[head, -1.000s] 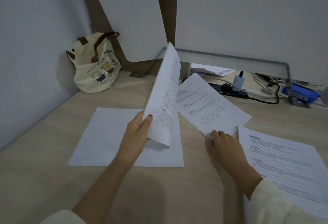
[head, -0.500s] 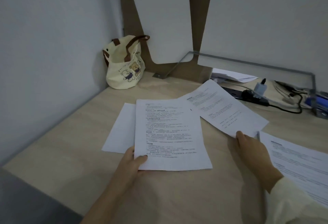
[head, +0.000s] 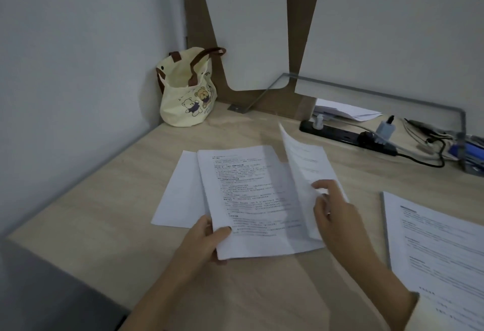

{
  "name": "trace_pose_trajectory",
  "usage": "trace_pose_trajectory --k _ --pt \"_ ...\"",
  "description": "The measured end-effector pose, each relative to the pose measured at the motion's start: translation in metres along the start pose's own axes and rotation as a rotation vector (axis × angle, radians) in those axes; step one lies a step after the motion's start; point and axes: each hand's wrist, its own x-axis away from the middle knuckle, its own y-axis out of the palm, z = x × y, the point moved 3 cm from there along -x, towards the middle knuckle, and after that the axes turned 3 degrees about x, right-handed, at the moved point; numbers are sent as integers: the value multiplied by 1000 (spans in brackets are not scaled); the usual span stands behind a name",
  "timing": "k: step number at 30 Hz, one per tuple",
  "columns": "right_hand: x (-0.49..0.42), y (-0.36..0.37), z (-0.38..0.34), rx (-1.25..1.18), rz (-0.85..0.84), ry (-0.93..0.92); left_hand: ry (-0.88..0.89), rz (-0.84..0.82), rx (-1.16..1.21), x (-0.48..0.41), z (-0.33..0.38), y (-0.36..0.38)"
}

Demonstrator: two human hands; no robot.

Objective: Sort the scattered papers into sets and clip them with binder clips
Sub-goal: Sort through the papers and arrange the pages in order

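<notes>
A printed sheet lies at the middle of the wooden desk, over a blank sheet that sticks out to its left. My left hand pinches the printed sheet's near left corner, thumb on top. My right hand holds a second printed sheet by its near edge, lifted and tilted above the right side of the first. Another stack of printed pages lies flat at the right. I see no binder clips.
A cream tote bag with bear pictures stands in the back left corner. A black power strip with plugs and cables runs along the back right, beside blue items and more papers. A metal rail spans the back.
My left hand laid its upright sheet flat onto the blank one. My right hand then lifted the sheet that lay to the right and brought it over the first. The view shifted left.
</notes>
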Motion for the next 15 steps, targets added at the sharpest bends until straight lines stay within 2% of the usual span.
trace_pose_trajectory --k 3,5,9,15 --pt "16 23 -24 69 -169 -180 -9 -139 -50 4 -9 9" --pt "25 38 -31 109 -211 -285 15 -76 26 3 -11 11" --pt "38 58 -39 81 -336 -244 41 110 209 2 -6 11" --pt "42 58 -48 68 -335 -173 89 175 136 0 -7 13"
